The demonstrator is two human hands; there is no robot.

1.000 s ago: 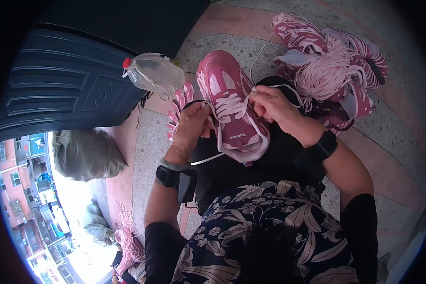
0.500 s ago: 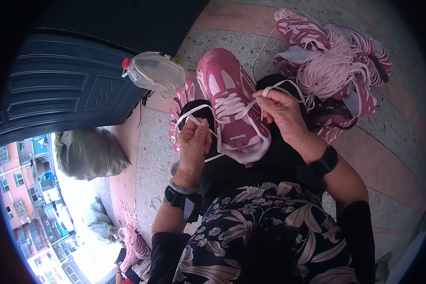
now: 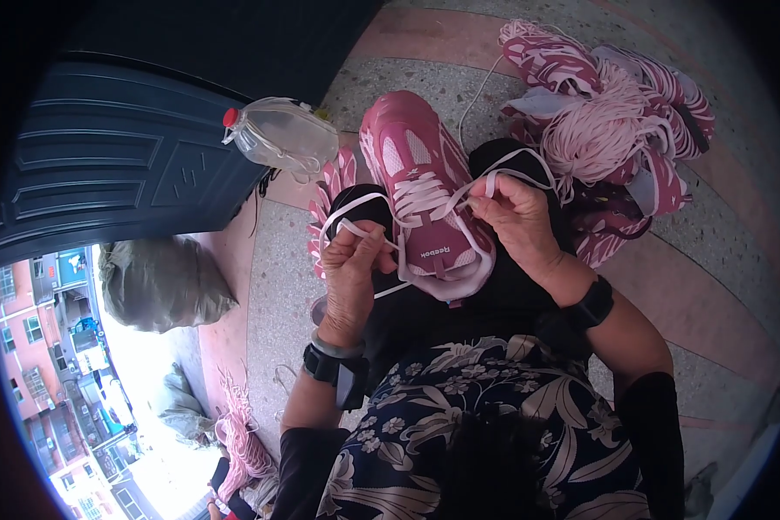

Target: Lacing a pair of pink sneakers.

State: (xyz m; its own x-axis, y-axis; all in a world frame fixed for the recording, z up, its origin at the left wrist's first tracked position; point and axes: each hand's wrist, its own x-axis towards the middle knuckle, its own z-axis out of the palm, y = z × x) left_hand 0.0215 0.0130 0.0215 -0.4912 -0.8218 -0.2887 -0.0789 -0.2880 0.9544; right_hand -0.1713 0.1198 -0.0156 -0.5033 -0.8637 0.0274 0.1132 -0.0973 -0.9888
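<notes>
A pink sneaker (image 3: 407, 130) rests between my thighs, its toe pointing away from me and its padded collar toward my body. Flat pale pink lace (image 3: 419, 195) crosses the front of the shoe in several rows. On the left, a loose length of lace loops out from the shoe, and my left hand (image 3: 350, 276) pinches it beside the tongue. My right hand (image 3: 520, 225) grips the other length between thumb and fingers at the right edge of the opening, where it arcs up over my knee. The fingertips partly cover both lace ends.
More pink uppers and bundled laces (image 3: 602, 126) lie heaped on the floor at the far right. A clear plastic jug (image 3: 290, 134) with a red cap stands by the dark door (image 3: 121, 156). Stuffed sacks (image 3: 165, 282) and pink lace strands (image 3: 243, 442) sit at the left. Another person is partly visible at the lower left.
My right hand has shifted slightly down and turned, and the lace above it spreads in a wider loop. The left hand has barely moved, and the shoe stays in place.
</notes>
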